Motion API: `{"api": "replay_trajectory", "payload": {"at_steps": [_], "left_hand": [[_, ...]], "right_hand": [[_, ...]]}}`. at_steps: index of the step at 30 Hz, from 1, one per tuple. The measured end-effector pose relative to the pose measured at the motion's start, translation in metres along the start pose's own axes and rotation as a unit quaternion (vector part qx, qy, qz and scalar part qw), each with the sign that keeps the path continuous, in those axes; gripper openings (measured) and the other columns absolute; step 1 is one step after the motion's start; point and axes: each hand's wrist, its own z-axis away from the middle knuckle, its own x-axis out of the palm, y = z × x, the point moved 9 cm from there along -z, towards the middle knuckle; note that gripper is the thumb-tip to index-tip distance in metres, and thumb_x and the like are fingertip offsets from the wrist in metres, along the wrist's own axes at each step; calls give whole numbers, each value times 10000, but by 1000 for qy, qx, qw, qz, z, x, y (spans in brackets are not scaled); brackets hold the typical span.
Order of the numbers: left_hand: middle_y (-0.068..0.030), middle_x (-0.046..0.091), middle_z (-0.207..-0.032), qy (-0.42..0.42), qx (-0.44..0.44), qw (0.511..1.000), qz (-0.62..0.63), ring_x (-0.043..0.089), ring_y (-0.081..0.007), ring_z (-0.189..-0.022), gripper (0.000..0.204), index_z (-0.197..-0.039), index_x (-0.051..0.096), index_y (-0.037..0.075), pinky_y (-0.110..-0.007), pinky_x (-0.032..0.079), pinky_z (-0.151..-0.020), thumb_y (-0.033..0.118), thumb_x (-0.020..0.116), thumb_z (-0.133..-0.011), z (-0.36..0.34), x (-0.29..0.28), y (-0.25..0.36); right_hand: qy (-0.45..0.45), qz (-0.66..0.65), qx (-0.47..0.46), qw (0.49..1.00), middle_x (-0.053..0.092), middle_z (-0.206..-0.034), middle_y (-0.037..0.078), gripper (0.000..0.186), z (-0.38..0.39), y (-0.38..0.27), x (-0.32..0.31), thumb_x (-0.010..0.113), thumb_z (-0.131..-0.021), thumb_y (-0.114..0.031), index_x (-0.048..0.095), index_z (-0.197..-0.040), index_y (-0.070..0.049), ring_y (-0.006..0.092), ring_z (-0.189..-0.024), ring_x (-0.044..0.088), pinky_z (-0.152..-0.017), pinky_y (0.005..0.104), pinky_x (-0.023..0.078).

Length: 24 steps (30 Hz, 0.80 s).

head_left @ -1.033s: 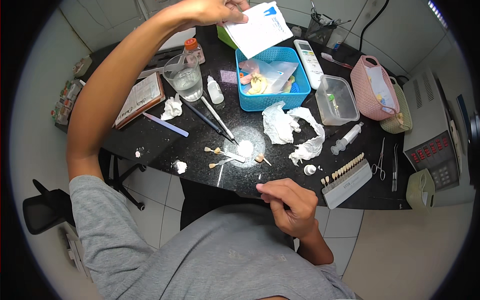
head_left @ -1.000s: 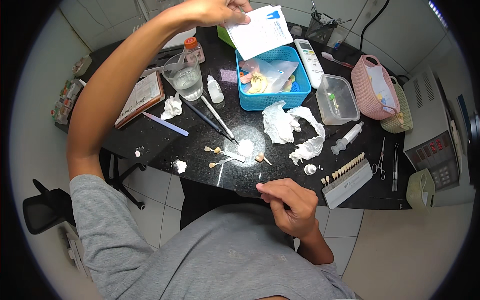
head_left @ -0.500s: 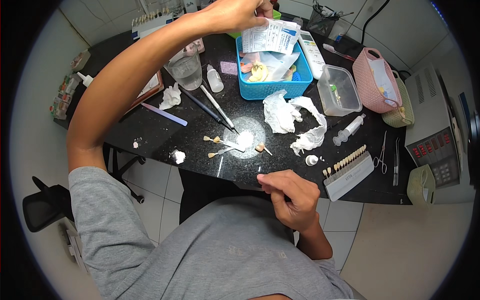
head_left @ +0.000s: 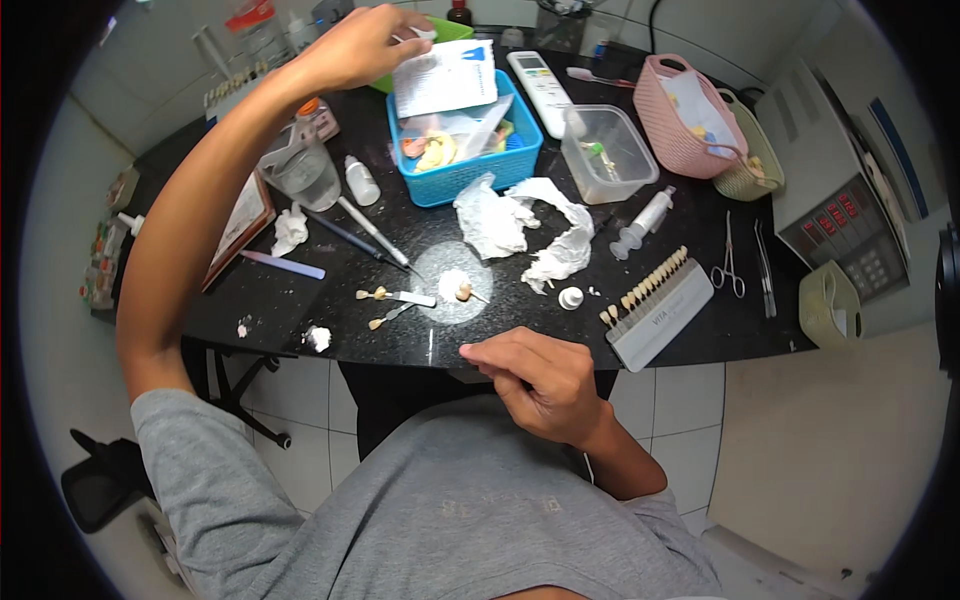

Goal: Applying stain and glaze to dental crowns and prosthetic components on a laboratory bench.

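My left hand (head_left: 368, 47) reaches to the far side of the table, over a green basket (head_left: 448, 30). Its fingers are bent around a small white thing, mostly hidden. Close by, a printed paper packet (head_left: 446, 80) lies on top of a blue basket (head_left: 470, 180) with plastic bags inside. At the near edge my right hand (head_left: 545, 385) is closed above my lap, index finger forward; whatever it may hold is hidden. Just beyond it, a tooth-shaped crown on a pin (head_left: 464, 291) lies in a bright light spot. Beside it are tooth-coloured shade tabs (head_left: 378, 294).
Crumpled tissues (head_left: 560, 235), a syringe (head_left: 643, 222), a clear plastic box (head_left: 608, 160) and a tooth shade guide (head_left: 660, 315) lie rightward. Scissor-like forceps (head_left: 729, 262) and tweezers (head_left: 764, 268) are farther right. Leftward stand a glass of water (head_left: 308, 180) and a dropper bottle (head_left: 361, 182).
The whole view has swung to the right, so the table things sit farther left. My left hand stays by the green basket, with a white thing now showing at its fingertips. My right hand keeps its pose.
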Motion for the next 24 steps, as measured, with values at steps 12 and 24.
{"api": "replay_trajectory", "payload": {"at_steps": [12,24], "left_hand": [[-159,547,-1084,83,99,988,-87,553,-338,-981,390,-1165,579,24,-404,465,-835,-35,615,-780,120,-50,141],[-137,589,-768,205,127,967,77,597,-232,-721,433,-1365,311,-56,-543,473,-878,113,443,-989,220,-39,180]], "right_hand": [[28,91,-61,994,637,-674,19,132,19,-46,-108,729,-784,-92,673,-887,-31,131,-493,580,-390,228,406],[213,331,112,913,634,-716,57,87,27,4,-292,649,-866,-42,674,-935,5,56,-566,558,-473,187,413]]}}
